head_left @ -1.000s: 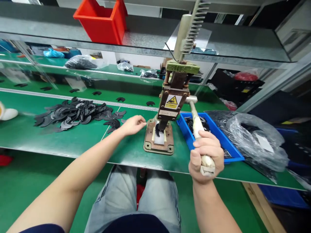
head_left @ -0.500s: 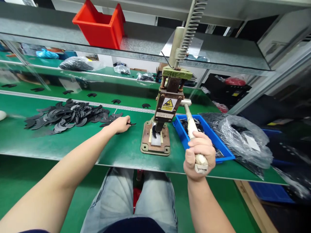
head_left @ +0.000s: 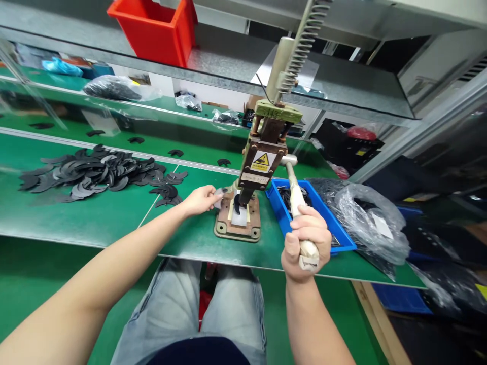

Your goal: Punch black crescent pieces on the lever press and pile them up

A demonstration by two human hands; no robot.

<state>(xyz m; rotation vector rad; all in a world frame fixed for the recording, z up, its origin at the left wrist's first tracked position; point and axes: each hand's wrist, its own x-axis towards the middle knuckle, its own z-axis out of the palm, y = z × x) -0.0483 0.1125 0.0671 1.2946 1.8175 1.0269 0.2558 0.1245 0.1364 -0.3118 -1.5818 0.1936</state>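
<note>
My left hand is closed in a pinch on a small dark curved piece, blurred by motion, at the left edge of the press base. My right hand wraps round the taped lever handle of the hand press. Under the press ram, another black curved piece stands on a light plate. To the left, a heap of black curved pieces covers part of the green table, with a smaller cluster nearer my left hand.
Right of the press sits a blue bin with dark parts in it, beside a clear plastic bag. A red bin rests on the metal shelf above. Several curved pieces lie in a row on the green strip behind.
My left hand has moved right, from beside the small cluster to the press base, carrying the curved piece. My right hand stays on the lever handle. The view has shifted slightly.
</note>
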